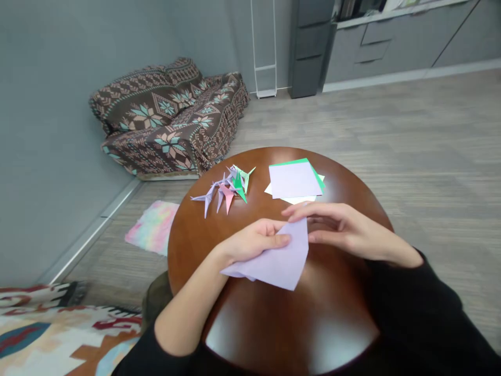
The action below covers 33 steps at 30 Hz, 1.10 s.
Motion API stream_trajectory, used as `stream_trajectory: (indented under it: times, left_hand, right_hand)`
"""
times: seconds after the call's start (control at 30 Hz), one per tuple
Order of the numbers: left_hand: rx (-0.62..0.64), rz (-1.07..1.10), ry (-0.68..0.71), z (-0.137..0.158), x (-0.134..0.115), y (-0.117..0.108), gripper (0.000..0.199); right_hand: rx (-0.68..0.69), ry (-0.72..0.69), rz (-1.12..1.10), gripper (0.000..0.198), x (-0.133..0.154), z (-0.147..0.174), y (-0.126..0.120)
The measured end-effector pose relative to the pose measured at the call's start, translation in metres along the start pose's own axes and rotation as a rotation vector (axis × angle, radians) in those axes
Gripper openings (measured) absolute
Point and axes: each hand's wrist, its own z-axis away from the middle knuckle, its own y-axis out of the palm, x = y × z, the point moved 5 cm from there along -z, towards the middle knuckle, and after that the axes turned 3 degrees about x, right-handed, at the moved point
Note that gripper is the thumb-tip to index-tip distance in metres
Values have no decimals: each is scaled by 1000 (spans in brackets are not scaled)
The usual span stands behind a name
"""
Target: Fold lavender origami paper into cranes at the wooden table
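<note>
A folded piece of lavender origami paper (285, 263) is held above the front half of the round table, tilted, with a pointed end toward the left. My left hand (260, 240) grips it from the left, thumb on top and the other fingers mostly hidden beneath. At the paper's upper right corner, my right hand (340, 227) has its fingertips on the top edge and its thumb against the right edge, with the corner between them. Farther back lie several folded paper cranes (227, 192) in lavender, pink and green. To their right is a stack of square paper sheets (295, 180), lavender uppermost.
The round brown table (282, 324) has a glossy top. Behind it at left stands a sofa (168, 120) under a patterned cover. A pastel fluffy mat (152, 227) lies on the floor, and a patterned textile (70, 339) fills the lower left. Grey cabinets (391, 47) line the back right.
</note>
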Motion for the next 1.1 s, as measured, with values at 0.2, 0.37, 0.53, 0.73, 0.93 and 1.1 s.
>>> stream_trajectory:
  times: [0.2,0.37,0.53,0.73,0.93,1.1]
  left_hand:
    - [35,-101,-68,2,1,-4,48]
    - [91,-129,-155,0,9,2,44]
    - [77,144,-26,1,-2,7,68]
    - [-336,600,419,-2,-19,-22,53]
    - [-168,319,425,-24,0,8,62]
    - [-313,332,661,-16,-7,4,59]
  right_hand:
    - [48,52,-13,13,-2,-4,1]
    - [134,106,-48,13,-3,-8,10]
    - [22,113,-78,7,-5,-2,-5]
    - [-886,-86,-293,15,-19,12,-44]
    - [-941,-50,-43,16,-11,-4,4]
    - [-716,-136,59,18,-1,-15,36]
